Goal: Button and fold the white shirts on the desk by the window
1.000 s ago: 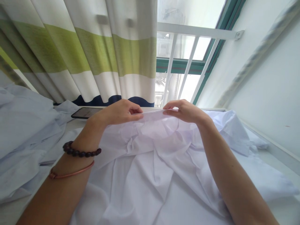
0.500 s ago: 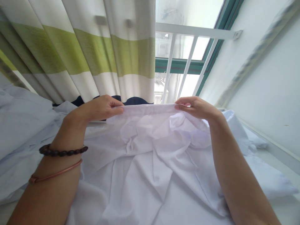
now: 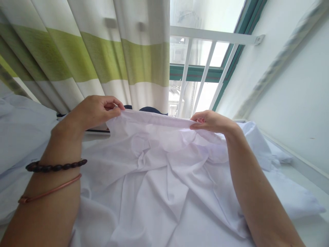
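A white cloth garment (image 3: 154,178), rumpled and full of folds, spreads out in front of me; its exact kind is hard to make out. My left hand (image 3: 99,109) pinches one end of its raised upper edge between thumb and fingers. Further along the same edge, my right hand (image 3: 209,121) grips it with thumb below and fingers above. Between the two hands the edge is stretched into a narrow band that slopes down to the right. Dark beads and a thin reddish band circle my left forearm.
More white cloth (image 3: 23,127) is heaped at the left, and another white piece (image 3: 295,192) lies at the right. Behind hangs a cream and green curtain (image 3: 97,55). A white railing (image 3: 213,34) crosses the window, and a white wall (image 3: 300,96) bounds the right side.
My left hand has moved left and slightly up along with the cloth edge, widening the gap between my hands. My right hand has dropped a little.
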### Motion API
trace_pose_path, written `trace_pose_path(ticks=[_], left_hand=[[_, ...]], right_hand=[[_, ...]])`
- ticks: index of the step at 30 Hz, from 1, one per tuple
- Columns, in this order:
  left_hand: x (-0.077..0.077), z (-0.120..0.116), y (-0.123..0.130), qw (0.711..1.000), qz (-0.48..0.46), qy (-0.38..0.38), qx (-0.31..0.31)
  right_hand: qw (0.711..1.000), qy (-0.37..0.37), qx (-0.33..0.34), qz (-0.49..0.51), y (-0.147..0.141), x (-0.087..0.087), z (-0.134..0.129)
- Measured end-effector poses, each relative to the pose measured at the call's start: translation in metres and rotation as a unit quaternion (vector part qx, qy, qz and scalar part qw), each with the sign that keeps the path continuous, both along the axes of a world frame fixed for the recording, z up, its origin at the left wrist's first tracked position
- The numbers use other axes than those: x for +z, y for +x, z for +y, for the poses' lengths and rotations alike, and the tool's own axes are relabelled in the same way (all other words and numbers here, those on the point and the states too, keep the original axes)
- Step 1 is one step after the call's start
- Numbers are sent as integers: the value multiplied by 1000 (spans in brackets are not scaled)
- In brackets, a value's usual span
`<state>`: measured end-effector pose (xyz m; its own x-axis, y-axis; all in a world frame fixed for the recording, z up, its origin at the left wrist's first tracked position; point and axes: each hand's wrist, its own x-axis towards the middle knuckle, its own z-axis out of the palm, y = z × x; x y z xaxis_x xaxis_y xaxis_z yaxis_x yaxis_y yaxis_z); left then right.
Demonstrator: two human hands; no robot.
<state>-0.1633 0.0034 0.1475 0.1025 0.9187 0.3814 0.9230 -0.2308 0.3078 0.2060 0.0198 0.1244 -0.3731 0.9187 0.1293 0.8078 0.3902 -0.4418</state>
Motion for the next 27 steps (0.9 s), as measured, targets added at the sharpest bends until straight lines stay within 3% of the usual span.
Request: trace_pose_path(ticks=[4, 7, 10, 14, 21, 27], left_hand=[[-6, 8, 2, 994, 81, -71, 4], [-12, 9, 25, 988, 103, -81, -88], [-17, 5, 58, 980, 63, -77, -172], [-25, 7, 79, 964, 66, -125, -224], [-26, 23, 47, 980, 104, -63, -155], [-20, 20, 35, 987, 99, -56, -110]], right_hand=[[1000, 22, 19, 10, -8, -3, 1], [996, 44, 80, 13, -21, -5, -1], [991, 60, 121, 3, -33, -6, -3], [993, 55, 101, 14, -36, -6, -4], [999, 0, -18, -30, -4, -1, 2], [996, -33, -63, 59, 20, 5, -3]])
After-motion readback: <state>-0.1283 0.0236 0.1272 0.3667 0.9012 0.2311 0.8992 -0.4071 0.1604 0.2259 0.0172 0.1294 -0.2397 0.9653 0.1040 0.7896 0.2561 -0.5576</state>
